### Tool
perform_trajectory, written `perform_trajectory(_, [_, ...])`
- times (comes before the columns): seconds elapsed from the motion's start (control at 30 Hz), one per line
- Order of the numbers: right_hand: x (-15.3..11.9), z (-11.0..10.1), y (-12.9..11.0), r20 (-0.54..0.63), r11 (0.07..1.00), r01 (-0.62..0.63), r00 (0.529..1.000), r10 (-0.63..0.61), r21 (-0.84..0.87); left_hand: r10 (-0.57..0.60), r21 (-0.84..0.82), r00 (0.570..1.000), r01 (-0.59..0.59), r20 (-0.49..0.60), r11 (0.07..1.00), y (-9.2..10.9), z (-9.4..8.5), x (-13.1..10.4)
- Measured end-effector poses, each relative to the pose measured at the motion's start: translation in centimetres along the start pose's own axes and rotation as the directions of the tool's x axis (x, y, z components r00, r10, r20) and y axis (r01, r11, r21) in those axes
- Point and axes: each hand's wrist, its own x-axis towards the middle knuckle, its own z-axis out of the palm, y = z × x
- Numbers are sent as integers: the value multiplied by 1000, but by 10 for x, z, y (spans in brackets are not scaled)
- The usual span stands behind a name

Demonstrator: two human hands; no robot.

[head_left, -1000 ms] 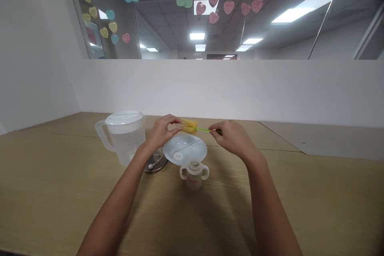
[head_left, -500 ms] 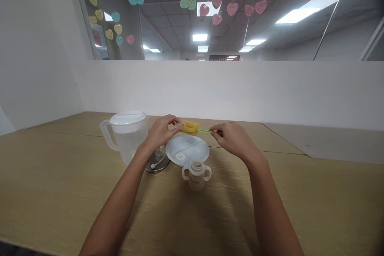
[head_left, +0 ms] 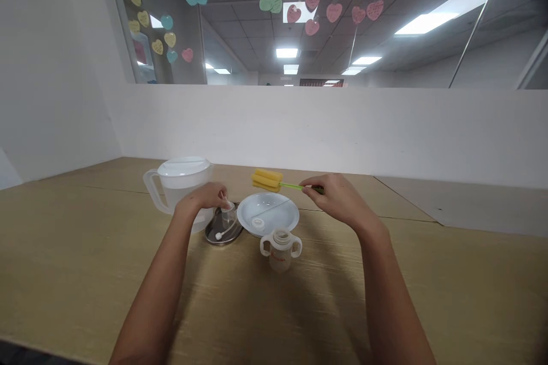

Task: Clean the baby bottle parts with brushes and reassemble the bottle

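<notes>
My right hand (head_left: 336, 195) grips the green handle of a yellow sponge brush (head_left: 268, 180), held level above the back of a white bowl (head_left: 280, 218). Over a small metal tray (head_left: 218, 234), the fingers of my left hand (head_left: 208, 196) are pinched at a small clear part; its exact shape is too small to tell. On the tray lie clear pieces and a thin tube with a white end (head_left: 219, 235). A white ring (head_left: 257, 223) sits inside the bowl. In front of the bowl stands an uncapped two-handled bottle (head_left: 280, 254), upright.
A lidded translucent pitcher (head_left: 180, 189) stands behind my left hand, its handle pointing left. The wooden table (head_left: 449, 285) reaches back to a white wall (head_left: 342, 131), with a window covered in heart-shaped notes above it.
My left hand has left the sponge end of the brush and moved left and down to the metal tray. My right hand still holds the brush in nearly the same place.
</notes>
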Motion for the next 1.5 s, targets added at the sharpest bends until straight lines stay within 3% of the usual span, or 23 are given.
perform_trajectory(0.1, [0, 0, 1, 6, 1000, -1, 1000, 1, 10, -50, 54, 989, 43, 142, 998, -4, 15, 12])
perform_trajectory(0.3, [0, 0, 0, 17, 1000, -1, 1000, 1, 16, -177, 140, 961, 150, 212, 979, -4, 38, 27])
perform_trajectory(0.6, [-1, -1, -2, 10, 1000, 7, 1000, -7, 12, -223, 247, 966, 187, 130, 951, 7, 47, 27])
perform_trajectory(0.73, [-1, -2, -1, 11, 1000, 5, 1000, -5, 20, -132, 242, 991, 127, 3, 962, 14, 34, 21])
perform_trajectory(0.83, [-2, -4, 3, 3, 1000, -2, 1000, 2, 30, 22, 191, 998, -11, -55, 982, 30, 31, 20])
perform_trajectory(0.97, [-2, -5, 7, -25, 1000, -13, 1000, 14, 16, 192, 108, 981, -191, 7, 976, 56, 55, 27])
perform_trajectory(1.1, [-2, -6, 7, -19, 1000, -17, 1000, 17, 19, 204, 95, 979, -206, 28, 974, 67, 86, 36])
perform_trajectory(1.2, [-2, -6, 6, -20, 999, -19, 1000, 20, 35, 208, 77, 978, -209, 14, 975, 65, 98, 40])
perform_trajectory(1.33, [-2, -5, 5, -25, 999, -16, 1000, 17, 39, 236, 58, 971, -234, -45, 971, 65, 94, 41])
perform_trajectory(1.5, [-3, -9, 10, -50, 999, -26, 998, 28, 27, 267, 7, 931, -274, -250, 962, 66, 57, 30])
